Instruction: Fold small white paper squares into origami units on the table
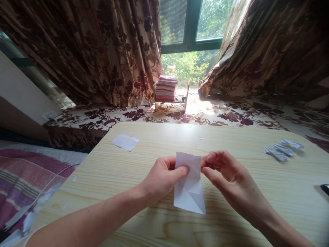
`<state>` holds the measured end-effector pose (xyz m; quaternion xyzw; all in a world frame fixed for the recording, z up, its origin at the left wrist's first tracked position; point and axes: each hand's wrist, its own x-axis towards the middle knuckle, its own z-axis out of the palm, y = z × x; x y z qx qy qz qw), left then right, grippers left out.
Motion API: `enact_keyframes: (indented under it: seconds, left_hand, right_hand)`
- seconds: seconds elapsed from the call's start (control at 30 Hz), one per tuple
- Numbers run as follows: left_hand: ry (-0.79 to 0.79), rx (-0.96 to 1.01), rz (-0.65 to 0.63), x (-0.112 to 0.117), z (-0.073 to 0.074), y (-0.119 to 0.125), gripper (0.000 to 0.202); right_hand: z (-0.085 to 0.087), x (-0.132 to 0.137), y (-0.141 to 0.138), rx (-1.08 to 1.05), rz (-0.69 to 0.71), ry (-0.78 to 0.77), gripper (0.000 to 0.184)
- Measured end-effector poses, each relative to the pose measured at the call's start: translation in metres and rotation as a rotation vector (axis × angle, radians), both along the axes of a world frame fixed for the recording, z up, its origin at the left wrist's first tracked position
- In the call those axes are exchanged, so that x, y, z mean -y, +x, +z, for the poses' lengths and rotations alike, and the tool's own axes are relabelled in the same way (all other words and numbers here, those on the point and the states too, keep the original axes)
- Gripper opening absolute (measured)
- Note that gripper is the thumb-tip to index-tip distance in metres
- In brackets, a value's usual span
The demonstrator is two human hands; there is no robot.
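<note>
A small creased sheet of white paper (189, 195) is held up over the table in front of me. My left hand (164, 175) pinches its left side, thumb on the front face and the other fingers behind. Fold lines cross the lower half of the sheet, and its lower end hangs free. My right hand (226, 175) is at the sheet's right edge, fingers loosely curved, with a gap between thumb and index finger. Its fingertips are close to that edge; whether they touch it I cannot tell.
Several folded paper pieces (282, 151) lie at the table's right. A flat paper sheet (125, 142) is at the back left, with small scraps (74, 179) nearby. A dark object (325, 188) shows at the right edge. Behind the wooden table (123, 212), striped cloths (166, 88) are stacked.
</note>
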<state>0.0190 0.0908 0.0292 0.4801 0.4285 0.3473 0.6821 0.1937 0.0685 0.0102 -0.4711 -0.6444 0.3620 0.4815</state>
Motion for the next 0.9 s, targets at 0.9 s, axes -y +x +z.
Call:
enact_keyframes:
  seconds: [0.9]
  left_hand:
    - [0.099, -0.119, -0.062, -0.0016, -0.0099, -0.0042, 0.013]
  right_hand:
    - [-0.0075, -0.005, 0.0001, 0.287, -0.035, 0.321, 0.019]
